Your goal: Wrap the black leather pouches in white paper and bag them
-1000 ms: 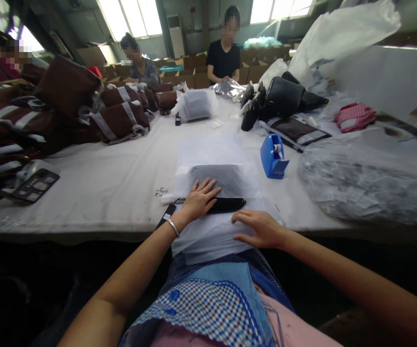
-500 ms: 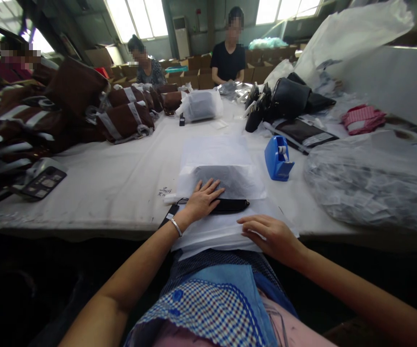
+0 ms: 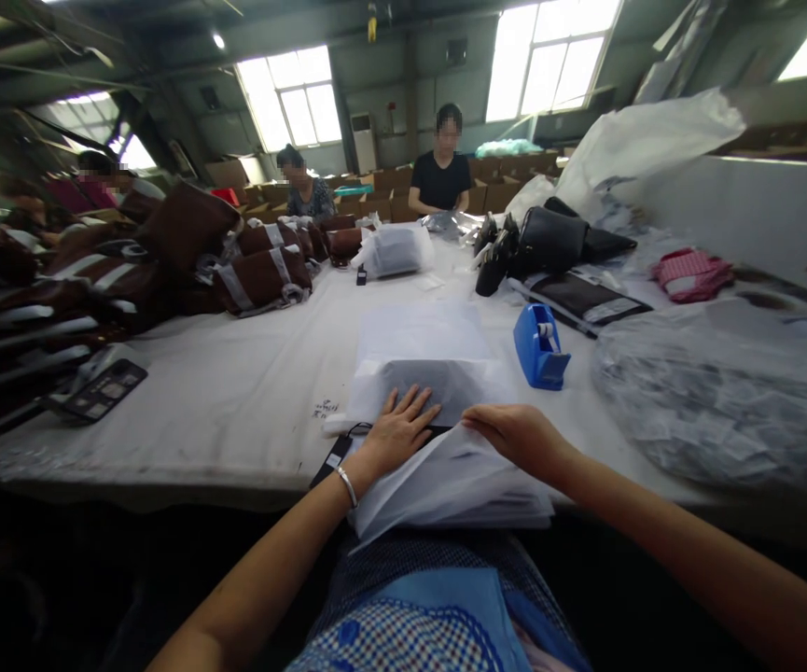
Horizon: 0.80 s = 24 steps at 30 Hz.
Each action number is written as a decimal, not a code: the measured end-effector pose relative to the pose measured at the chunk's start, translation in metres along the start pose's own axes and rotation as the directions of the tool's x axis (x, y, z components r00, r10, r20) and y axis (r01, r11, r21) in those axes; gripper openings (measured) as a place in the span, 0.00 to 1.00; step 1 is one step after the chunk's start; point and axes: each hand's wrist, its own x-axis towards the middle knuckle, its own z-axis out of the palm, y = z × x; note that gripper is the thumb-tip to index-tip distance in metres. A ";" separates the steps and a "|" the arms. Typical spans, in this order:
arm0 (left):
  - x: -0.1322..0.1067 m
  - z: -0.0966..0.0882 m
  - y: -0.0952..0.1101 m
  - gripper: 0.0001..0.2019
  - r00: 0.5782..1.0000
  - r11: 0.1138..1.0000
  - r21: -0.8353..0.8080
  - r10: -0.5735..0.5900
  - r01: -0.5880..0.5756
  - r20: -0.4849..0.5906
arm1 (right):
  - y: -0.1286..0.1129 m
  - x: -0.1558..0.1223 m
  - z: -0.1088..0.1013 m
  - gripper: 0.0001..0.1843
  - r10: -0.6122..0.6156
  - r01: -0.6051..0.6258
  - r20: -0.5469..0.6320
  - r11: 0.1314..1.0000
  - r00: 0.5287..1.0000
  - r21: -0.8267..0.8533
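Observation:
A dark, flat bag (image 3: pixel 445 378) lies on the table in front of me, under translucent white tissue paper. My left hand (image 3: pixel 403 425) rests flat on the covered bag, fingers spread. Beside that wrist is a black hang tag (image 3: pixel 333 457) on a cord. My right hand (image 3: pixel 515 434) pinches the edge of a white tissue sheet (image 3: pixel 438 481) and holds it raised over the near side of the bag. More white sheets lie beneath, at the table's front edge. A blue tape dispenser (image 3: pixel 541 350) stands to the right of the bag.
Brown bags (image 3: pixel 263 280) are piled on the left near a dark calculator-like device (image 3: pixel 105 387). Black bags (image 3: pixel 549 238), a pink checked cloth (image 3: pixel 691 273) and a clear plastic sack (image 3: pixel 703 392) occupy the right. A wrapped bag (image 3: pixel 399 250) sits farther back. Co-workers are across the table.
My right hand has taken hold of the near tissue edge and lifted it up and away from me, over the bag. My left hand stays on the bag. The camera view has tilted up.

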 end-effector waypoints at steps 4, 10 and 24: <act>0.001 -0.001 -0.007 0.23 0.999 0.999 -0.033 0.011 -0.010 0.037 | 0.009 0.031 -0.002 0.10 0.039 -0.038 0.009 0.992 0.999 -0.121; 0.001 -0.024 -0.021 0.17 0.999 0.979 -0.200 0.037 -0.029 0.036 | 0.027 0.066 0.011 0.09 -0.055 0.050 -0.083 0.997 0.995 -0.063; -0.007 -0.053 -0.028 0.27 0.963 0.703 -0.659 -0.217 0.266 0.157 | 0.064 0.086 0.054 0.07 -0.046 0.036 -0.160 0.997 0.986 -0.066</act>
